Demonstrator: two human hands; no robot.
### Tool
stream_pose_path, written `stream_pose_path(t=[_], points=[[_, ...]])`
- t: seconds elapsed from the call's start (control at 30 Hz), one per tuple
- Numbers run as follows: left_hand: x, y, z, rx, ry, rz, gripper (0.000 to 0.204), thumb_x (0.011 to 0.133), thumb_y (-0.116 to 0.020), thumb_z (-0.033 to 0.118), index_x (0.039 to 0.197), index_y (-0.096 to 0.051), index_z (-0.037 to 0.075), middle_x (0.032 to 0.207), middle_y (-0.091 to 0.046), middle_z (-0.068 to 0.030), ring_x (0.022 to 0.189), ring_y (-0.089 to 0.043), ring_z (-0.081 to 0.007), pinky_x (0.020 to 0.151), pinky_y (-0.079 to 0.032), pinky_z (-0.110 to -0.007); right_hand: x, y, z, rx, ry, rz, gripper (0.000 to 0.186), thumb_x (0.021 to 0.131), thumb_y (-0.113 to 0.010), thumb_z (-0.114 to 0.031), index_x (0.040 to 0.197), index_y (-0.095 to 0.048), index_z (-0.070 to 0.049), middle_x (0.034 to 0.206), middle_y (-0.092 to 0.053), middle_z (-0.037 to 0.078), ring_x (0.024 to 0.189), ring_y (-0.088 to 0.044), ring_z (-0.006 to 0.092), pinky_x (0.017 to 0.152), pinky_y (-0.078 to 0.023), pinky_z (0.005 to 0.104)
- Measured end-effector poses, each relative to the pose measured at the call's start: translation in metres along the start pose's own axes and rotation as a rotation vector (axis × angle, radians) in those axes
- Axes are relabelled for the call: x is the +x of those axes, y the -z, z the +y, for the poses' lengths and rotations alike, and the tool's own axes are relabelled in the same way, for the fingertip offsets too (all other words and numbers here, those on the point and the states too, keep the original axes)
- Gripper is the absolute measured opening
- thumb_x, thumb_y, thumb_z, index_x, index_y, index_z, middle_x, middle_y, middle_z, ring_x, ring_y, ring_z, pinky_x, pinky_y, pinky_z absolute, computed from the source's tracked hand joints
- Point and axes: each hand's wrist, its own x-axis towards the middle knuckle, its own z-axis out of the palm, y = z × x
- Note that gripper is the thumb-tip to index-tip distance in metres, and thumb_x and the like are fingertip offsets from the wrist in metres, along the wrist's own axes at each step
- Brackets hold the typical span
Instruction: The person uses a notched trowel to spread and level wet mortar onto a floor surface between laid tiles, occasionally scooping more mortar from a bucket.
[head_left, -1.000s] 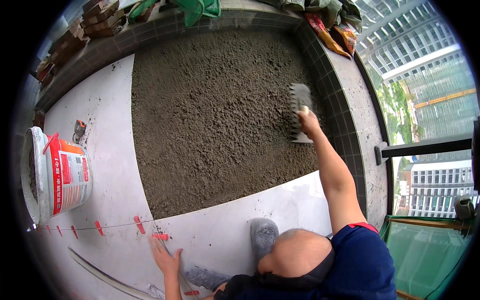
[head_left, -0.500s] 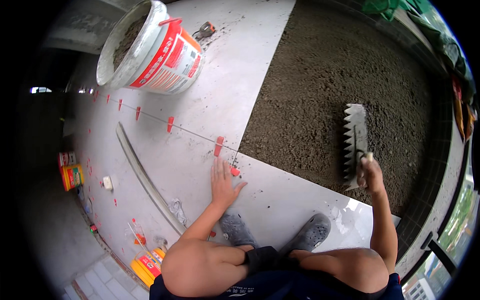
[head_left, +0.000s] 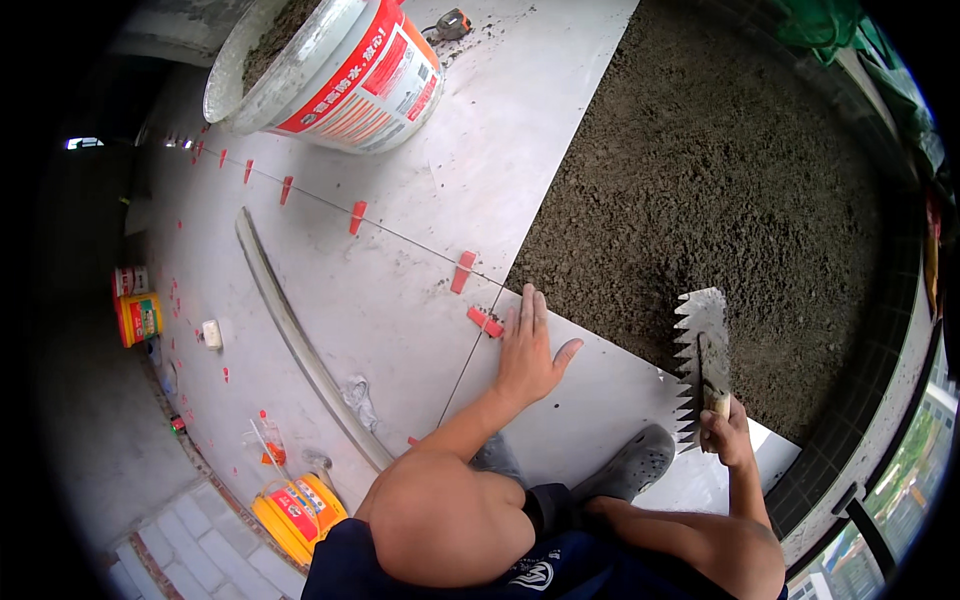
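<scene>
My left hand (head_left: 530,355) lies on the pale floor tile (head_left: 590,390) with its fingers stretched out, their tips at the tile's far edge beside the grey-brown mortar bed (head_left: 690,170). Just left of those fingers a red levelling wedge (head_left: 486,321) sits over the tile joint, and another red wedge (head_left: 463,272) stands a little farther off. At the right, my right hand (head_left: 728,435) is closed round the handle of a notched trowel (head_left: 712,330). Its toothed edge faces left, and the blade is over the near part of the mortar and the tile's edge.
A large white and red bucket (head_left: 375,90) of mortar stands on the tiles at the back left. A long grey straightedge (head_left: 290,330) lies left of me. Yellow buckets (head_left: 297,515) stand farther left. Dark wall tiles (head_left: 850,400) border the mortar at right.
My left hand has moved right, along the tile, to its edge at the mortar. My right hand has brought the trowel nearer to me. The whole view has shifted somewhat.
</scene>
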Motion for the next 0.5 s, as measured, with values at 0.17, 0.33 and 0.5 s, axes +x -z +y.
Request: stream_pose_path(t=[0.17,0.33,0.5], points=[[-0.01,0.013,-0.037,0.528,0.139,0.14,0.096,0.085,-0.052,0.063,0.135,-0.034,-0.017,0.14,-0.032,-0.039,0.131,-0.031,-0.0519,0.11,-0.024,-0.056,-0.005,-0.002,0.007,-0.014,-0.067,-0.01,0.023,0.082,-0.066,-0.018,0.092,-0.049,-0.006,0.059,-0.049,0.002,0.041,-0.044,0.0113,0.036,-0.035,0.0252],[0.012,0.008,-0.047,0.186,-0.203,0.116,0.085,0.089,-0.054,0.058,0.138,-0.037,-0.009,0.143,-0.036,-0.0311,0.13,-0.036,-0.0463,0.108,-0.029,-0.053,-0.003,-0.012,0.007,-0.06,-0.106,-0.045,0.022,0.081,-0.066,-0.016,0.09,-0.049,-0.006,0.06,-0.049,0.002,0.043,-0.045,0.0114,0.038,-0.036,0.0258],[0.016,0.007,-0.048,0.134,-0.183,0.131,0.078,0.09,-0.055,0.055,0.139,-0.04,-0.004,0.143,-0.039,-0.0271,0.128,-0.04,-0.0441,0.107,-0.032,-0.051,0.001,-0.018,0.01,-0.137,-0.09,-0.056,0.023,0.08,-0.067,-0.015,0.091,-0.049,-0.005,0.06,-0.05,0.002,0.044,-0.046,0.0115,0.039,-0.037,0.0259]])
